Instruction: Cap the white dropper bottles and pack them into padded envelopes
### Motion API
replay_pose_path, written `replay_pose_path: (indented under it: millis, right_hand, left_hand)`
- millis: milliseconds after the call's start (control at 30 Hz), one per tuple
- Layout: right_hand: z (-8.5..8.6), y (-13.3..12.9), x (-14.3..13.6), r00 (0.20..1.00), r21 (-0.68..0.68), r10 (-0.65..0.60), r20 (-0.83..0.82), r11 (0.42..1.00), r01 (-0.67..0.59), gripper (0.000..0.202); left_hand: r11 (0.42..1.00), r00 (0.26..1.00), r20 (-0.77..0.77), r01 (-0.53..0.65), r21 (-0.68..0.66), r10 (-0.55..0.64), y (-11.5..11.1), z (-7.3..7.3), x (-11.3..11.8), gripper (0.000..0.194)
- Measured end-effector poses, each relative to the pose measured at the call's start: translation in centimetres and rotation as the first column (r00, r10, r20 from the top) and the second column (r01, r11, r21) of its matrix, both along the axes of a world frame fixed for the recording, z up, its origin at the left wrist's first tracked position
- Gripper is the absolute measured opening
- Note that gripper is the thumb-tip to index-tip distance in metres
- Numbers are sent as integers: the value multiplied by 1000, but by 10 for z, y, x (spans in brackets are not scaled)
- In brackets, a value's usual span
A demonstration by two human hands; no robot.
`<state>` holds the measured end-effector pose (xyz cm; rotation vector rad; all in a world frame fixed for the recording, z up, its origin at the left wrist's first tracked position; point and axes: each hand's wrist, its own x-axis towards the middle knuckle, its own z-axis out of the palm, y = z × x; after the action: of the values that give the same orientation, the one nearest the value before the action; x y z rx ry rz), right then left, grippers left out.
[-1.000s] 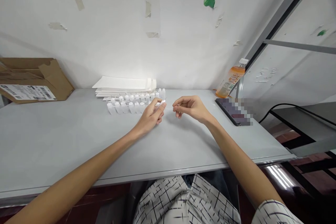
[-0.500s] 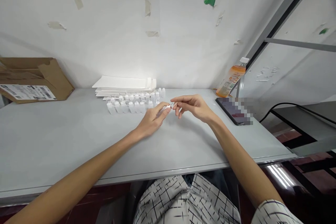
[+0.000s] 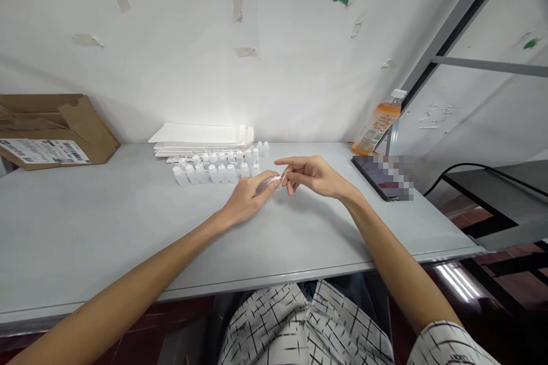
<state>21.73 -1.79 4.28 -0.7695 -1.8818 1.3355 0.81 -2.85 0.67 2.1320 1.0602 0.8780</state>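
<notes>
At far left, an opened brown carton point(image 3: 99, 140) with a white label stands on a grey table point(image 3: 128, 228) against a white wall point(image 3: 291, 97). Next come a stack of white sheets point(image 3: 192, 132) and, just in front of it, rows of small white pieces point(image 3: 220, 175) standing close together. To their right, a person's left hand point(image 3: 247, 198) is closed, thumb against fingers, around a similar white piece point(image 3: 275, 180), which juts from its fingertips toward the right hand point(image 3: 314, 177). That hand is half curled, index finger stretched out above the piece, thumb and other fingers bent just beside its right end; whether they grip it cannot be told. Farther right, a bottle point(image 3: 379, 125) of orange drink leans at the table's back edge, and a phone point(image 3: 369, 175), partly pixelated, lies in front of it.
</notes>
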Motion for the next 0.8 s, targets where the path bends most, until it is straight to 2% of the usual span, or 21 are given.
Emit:
replay_pose_path:
  millis: [367,533,800]
  right_hand:
    - [-6,3,1,1000,-12,6,25,1000,-5,39]
    - [-7,3,1,996,33,6,94,999,-9,40]
    - [-11,5,3,973,61,76,220,994,-91,48]
  left_hand:
    - [1000,1000,-18,-5,-12,5,-1,2,1,38]
    - [999,997,-61,-40,0,40,-1,3,0,36]
    - [1000,993,-122,-5,4,6,0,5,-1,30]
